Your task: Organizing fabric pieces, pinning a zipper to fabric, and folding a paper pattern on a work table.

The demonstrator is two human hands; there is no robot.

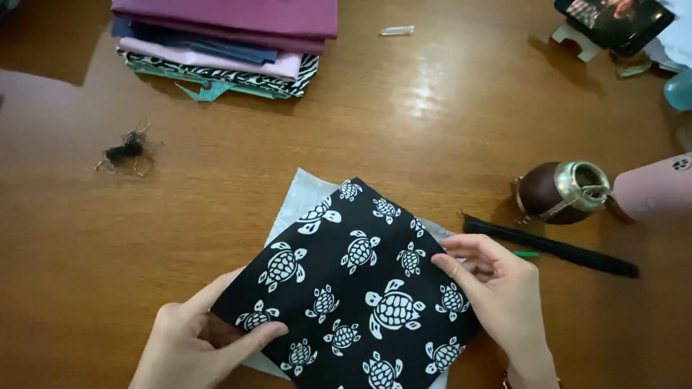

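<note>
A square of black fabric printed with white turtles [360, 288] lies on a wooden table [404, 122], turned like a diamond over a pale, white sheet [299, 198] whose corner shows at the upper left. My left hand [194, 342] pinches the fabric's left corner, thumb on top. My right hand [497, 288] presses fingertips on the right edge of the fabric and grips it there.
A stack of folded fabrics [223, 43] sits at the far left. A black pen [555, 248] lies right of the fabric, beside a round brown gourd cup [559, 191] and a pink bottle [656, 187]. A phone on a stand [613, 21] is far right; a small dark tangle [126, 150] at left.
</note>
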